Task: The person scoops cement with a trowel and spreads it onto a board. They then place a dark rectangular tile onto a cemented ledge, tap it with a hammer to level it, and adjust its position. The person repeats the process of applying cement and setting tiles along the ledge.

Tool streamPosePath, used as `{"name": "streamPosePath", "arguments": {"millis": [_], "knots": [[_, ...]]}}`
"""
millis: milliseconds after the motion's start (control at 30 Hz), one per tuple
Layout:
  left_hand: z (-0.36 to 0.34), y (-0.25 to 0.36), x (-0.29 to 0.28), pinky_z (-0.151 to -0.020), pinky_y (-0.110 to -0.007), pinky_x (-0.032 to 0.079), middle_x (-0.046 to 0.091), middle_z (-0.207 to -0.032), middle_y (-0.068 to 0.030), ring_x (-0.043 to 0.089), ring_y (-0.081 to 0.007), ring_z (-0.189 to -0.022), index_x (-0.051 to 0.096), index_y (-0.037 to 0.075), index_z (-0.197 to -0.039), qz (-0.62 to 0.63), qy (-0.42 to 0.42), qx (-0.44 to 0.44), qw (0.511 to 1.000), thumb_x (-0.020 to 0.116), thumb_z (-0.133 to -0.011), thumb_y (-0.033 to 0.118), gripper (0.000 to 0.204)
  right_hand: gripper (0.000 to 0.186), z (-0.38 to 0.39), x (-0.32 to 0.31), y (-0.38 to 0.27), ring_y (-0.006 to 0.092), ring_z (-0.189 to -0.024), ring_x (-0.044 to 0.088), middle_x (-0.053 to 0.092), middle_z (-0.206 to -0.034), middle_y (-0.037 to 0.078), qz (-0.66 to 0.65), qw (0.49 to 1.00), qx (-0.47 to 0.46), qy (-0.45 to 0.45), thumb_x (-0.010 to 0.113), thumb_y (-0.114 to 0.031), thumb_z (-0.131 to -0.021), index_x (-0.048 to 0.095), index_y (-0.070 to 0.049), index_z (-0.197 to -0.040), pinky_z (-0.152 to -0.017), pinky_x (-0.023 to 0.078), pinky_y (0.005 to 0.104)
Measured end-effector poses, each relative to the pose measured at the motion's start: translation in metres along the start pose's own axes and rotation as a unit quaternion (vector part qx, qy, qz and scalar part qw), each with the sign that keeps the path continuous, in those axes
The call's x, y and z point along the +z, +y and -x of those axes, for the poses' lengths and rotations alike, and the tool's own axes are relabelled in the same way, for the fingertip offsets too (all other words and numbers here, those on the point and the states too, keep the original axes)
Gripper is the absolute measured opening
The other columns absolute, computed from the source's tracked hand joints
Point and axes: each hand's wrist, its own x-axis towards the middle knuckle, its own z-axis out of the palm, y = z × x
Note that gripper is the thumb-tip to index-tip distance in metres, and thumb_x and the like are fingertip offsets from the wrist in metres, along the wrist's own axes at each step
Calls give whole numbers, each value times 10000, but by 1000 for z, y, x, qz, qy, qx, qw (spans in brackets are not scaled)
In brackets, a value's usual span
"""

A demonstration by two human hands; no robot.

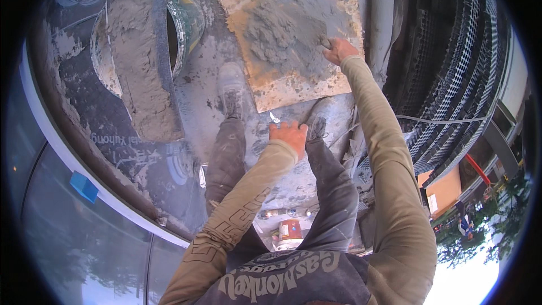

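My right hand (341, 52) grips the handle of a trowel (314, 27), its blade largely blending into grey mortar (276, 36). The mortar is heaped and smeared over a light wooden board (276, 97) on the floor, in front of my feet. Closer to me, my left hand (289, 136) hangs between my knees with the back up. Its fingers are bent downward and slightly apart, and I see nothing held in them. To the left, a long mortar-coated plank (141, 62) lies across a round green-rimmed bucket (189, 31).
Stacked black mesh-like plastic sheets (460, 73) curve along the right side. A thin cable (435, 119) crosses in front of them. Behind my legs stands a red-and-white bucket (289, 231) beside a plastic bottle (276, 213). Glass panels (84, 231) border the left, with a blue block (83, 186) there.
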Motion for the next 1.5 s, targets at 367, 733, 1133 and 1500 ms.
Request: {"name": "streamPosePath", "arguments": {"millis": [367, 733, 1133, 1500], "knots": [[11, -7, -18, -1029, -605, 380, 553, -1328, -102, 530, -322, -1259, 501, 145, -1361, 26, -2, 5, 1000, 629, -864, 163, 514, 381, 37, 34, 25, 151, -576, 576, 624, -699, 67, -200, 976, -76, -25, 629, -294, -865, 679, -16, -1120, -511, 469, 322], [44, -72, -1, -1004, -528, 437, 613, -1259, -135, 584, -334, -1197, 559, 90, -1299, 140, 164, -37, 976, 591, -878, 177, 431, 407, 133, -119, -131, 230, -605, 492, 564, -674, 121, -62, 951, -221, 207, 625, -443, -871, 632, -51, -978, -595, 441, 397], [63, -76, 16, -977, -532, 432, 605, -1218, -115, 585, -324, -1175, 570, 130, -1286, 234, 129, -122, 956, 620, -835, 188, 457, 265, 57, -318, -309, 225, -816, 677, 678, -860, 9, 272, 782, -382, 410, 651, -295, -834, 658, -232, -1091, -789, 481, 401], [44, -58, -4, -997, -569, 409, 588, -1242, -113, 572, -320, -1194, 564, 130, -1271, 267, 192, -115, 937, 595, -828, 143, 444, 230, 14, -305, -311, 162, -988, 624, 655, -983, -53, 286, 755, -352, 473, 676, -246, -813, 662, -240, -1043, -886, 406, 430]]}}
